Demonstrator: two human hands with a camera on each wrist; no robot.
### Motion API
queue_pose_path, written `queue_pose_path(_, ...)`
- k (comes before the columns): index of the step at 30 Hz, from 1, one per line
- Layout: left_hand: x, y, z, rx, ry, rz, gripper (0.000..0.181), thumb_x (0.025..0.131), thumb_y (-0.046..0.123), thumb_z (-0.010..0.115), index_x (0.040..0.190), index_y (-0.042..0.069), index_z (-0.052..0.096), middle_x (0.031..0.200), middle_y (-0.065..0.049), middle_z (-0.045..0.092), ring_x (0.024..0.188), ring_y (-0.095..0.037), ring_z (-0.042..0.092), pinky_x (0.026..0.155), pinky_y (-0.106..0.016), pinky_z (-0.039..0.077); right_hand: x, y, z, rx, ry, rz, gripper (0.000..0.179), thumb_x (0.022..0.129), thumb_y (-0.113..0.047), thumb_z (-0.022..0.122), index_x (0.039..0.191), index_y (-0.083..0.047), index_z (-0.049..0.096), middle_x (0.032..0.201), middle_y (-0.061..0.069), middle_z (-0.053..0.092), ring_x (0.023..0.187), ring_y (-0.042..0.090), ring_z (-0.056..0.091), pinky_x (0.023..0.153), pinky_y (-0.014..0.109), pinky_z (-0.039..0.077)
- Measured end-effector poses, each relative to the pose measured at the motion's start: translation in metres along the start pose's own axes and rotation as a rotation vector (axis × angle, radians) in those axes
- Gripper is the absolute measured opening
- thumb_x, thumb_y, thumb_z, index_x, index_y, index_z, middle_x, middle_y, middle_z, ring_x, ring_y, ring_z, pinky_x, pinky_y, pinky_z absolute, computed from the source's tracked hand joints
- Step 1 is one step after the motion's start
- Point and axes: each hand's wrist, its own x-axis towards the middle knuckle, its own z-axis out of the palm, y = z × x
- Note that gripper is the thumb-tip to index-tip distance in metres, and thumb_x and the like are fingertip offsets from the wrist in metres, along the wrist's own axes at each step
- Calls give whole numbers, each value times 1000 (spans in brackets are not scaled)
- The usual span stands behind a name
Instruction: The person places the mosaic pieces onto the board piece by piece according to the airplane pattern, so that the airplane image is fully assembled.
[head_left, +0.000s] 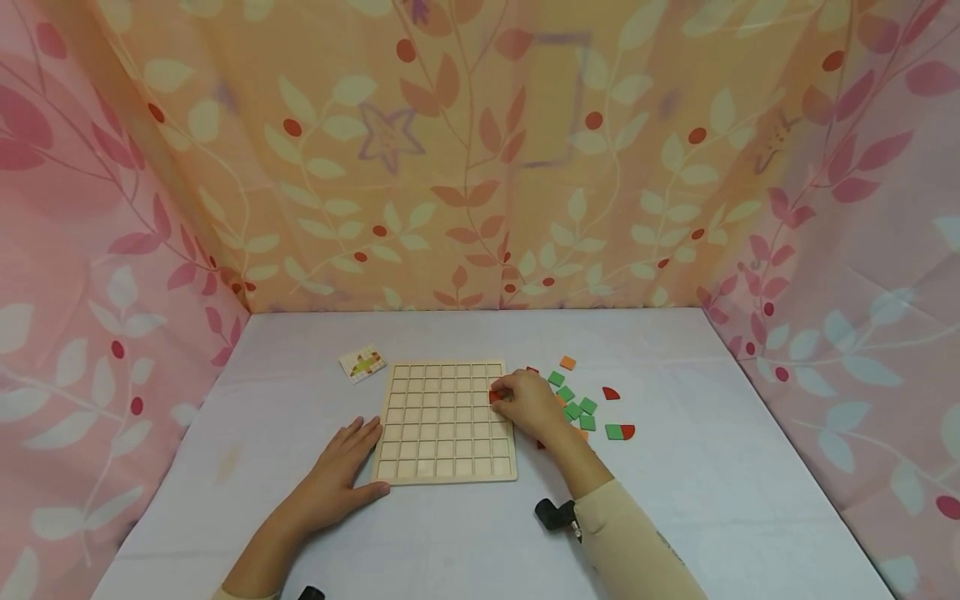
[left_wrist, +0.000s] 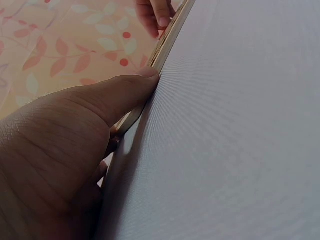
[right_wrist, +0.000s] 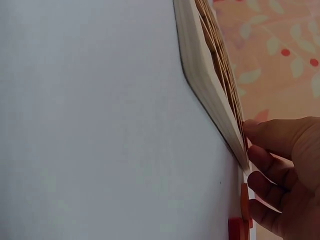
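Observation:
A square wooden grid board [head_left: 442, 477] lies flat on the table, its cells showing bare wood. My left hand [head_left: 341, 475] rests at the board's near left corner. Its fingers lie relaxed along the left side, and the thumb [left_wrist: 130, 90] touches the front edge. Over the right-hand column, my right hand [head_left: 528, 404] pinches a small red piece [head_left: 495, 397] between thumb and fingers; they cover much of its outline. In the right wrist view, the fingertips [right_wrist: 252, 127] are right at the board's rim.
Green square tiles [head_left: 588, 422], an orange tile [head_left: 567, 363] and red quarter-round pieces [head_left: 611, 393] lie scattered right of the board, partly behind my right hand. A small pattern card [head_left: 363, 364] sits beyond the board's far left corner. Floral curtains [head_left: 465, 167] enclose the white table [head_left: 750, 500].

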Motion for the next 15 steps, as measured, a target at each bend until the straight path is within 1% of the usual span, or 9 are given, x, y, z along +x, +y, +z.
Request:
queue_pose_path(4, 0, -1, 0, 3, 3, 3, 96, 86, 54, 77, 159, 6, 36, 168, -8, 30, 157, -38, 18, 128, -53, 11, -3, -2, -7, 2, -4, -4, 30, 86, -19, 80, 115, -16, 78, 103, -2, 71, 98, 17, 61, 87, 37, 54)
queue_pose_path(8, 0, -2, 0, 6, 5, 8, 96, 86, 55, 77, 159, 6, 36, 168, -8, 30, 157, -38, 18, 128, -53, 10, -8, -4, -18, 62, -16, -24, 27, 90, -17, 77, 116, -16, 78, 104, -3, 70, 103, 19, 59, 90, 39, 53)
queue_pose_path(12, 0, -3, 2, 4, 4, 10, 96, 87, 55, 76, 159, 7, 36, 168, -8, 30, 157, -38, 17, 129, -49, 8, -19, -6, -37, 108, -34, -75, 27, 92, -18, 76, 119, -15, 76, 107, -3, 70, 108, 18, 58, 92, 40, 54)
queue_pose_path(15, 0, -3, 1, 3, 6, 10, 96, 87, 55, 76, 159, 7, 36, 168, -8, 30, 157, -38, 17, 130, -47, 7, -27, -5, -52, 120, -35, -125, 29, 92, -17, 77, 120, -15, 75, 108, -2, 70, 110, 17, 58, 94, 41, 54)
